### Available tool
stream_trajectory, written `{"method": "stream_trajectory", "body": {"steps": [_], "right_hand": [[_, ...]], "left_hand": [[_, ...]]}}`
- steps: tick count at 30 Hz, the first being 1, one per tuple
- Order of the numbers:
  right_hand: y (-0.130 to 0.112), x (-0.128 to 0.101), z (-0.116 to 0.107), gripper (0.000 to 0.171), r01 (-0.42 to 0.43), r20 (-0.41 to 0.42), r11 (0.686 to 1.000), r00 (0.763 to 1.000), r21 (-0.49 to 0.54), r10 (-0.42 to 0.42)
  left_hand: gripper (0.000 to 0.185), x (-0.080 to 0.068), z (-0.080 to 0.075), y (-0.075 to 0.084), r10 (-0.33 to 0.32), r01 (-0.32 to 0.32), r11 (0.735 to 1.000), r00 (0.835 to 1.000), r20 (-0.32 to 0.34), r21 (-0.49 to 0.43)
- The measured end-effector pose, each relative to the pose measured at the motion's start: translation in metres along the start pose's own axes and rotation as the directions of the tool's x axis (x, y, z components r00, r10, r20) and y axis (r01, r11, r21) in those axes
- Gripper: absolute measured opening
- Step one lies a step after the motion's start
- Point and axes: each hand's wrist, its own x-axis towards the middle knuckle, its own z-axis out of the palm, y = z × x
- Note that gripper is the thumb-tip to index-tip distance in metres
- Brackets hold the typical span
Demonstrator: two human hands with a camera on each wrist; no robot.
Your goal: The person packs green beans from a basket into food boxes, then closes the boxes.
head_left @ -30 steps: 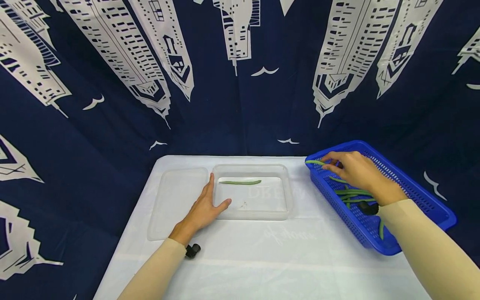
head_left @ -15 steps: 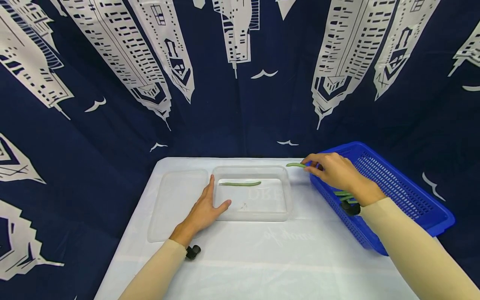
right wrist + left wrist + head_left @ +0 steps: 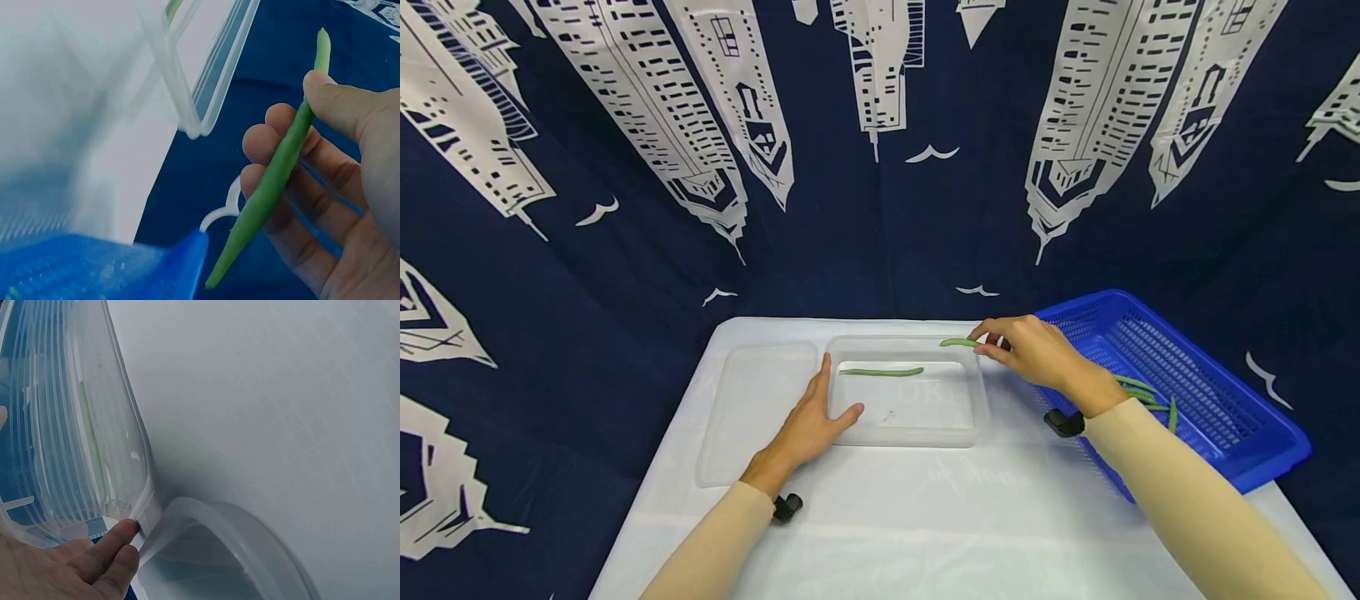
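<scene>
My right hand (image 3: 1037,354) pinches a green bean (image 3: 275,172) between thumb and fingertips, above the far right corner of a clear plastic container (image 3: 910,436). Inside that container, toward its far left, lies another green bean (image 3: 882,372). With fingers straight and thumb spread, my left hand (image 3: 805,421) rests against the container's left side. The left wrist view shows its fingertips (image 3: 128,532) at the container's wall, close to the rim of a lid. Several more green beans (image 3: 1138,395) lie in a blue basket (image 3: 1232,417) at the right, partly hidden by my right arm.
A translucent lid (image 3: 745,417) lies flat on the white-covered table (image 3: 925,517), left of the container. Behind the table hangs a dark blue cloth (image 3: 880,250) printed with white buildings and birds. The basket sits at the table's right edge.
My right hand has carried the pinched green bean leftward, out from over the blue basket to the container's far right corner. My left hand has stayed at the container's left side.
</scene>
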Motion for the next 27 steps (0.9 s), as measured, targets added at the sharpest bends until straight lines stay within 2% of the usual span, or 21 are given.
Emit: {"method": "stream_trajectory", "body": {"steps": [10,22,27], "right_hand": [[-0.013,0.022,0.023,0.022,0.081,0.035,0.997,0.996,0.014,-0.081],[-0.033,0.055,0.043,0.026,0.121,0.163,0.992,0.979,0.028,-0.124],[-0.039,0.068,0.055,0.029,0.156,0.184,0.987,0.969,0.047,-0.162]], "left_hand": [[0.118,0.001,0.000,-0.001,0.002,-0.002,1.000,1.000,0.002,0.006],[0.118,0.000,0.000,-0.002,-0.001,0.001,1.000,1.000,-0.003,0.018],[0.118,0.000,0.001,-0.001,-0.004,0.004,1.000,1.000,0.002,0.011]]}}
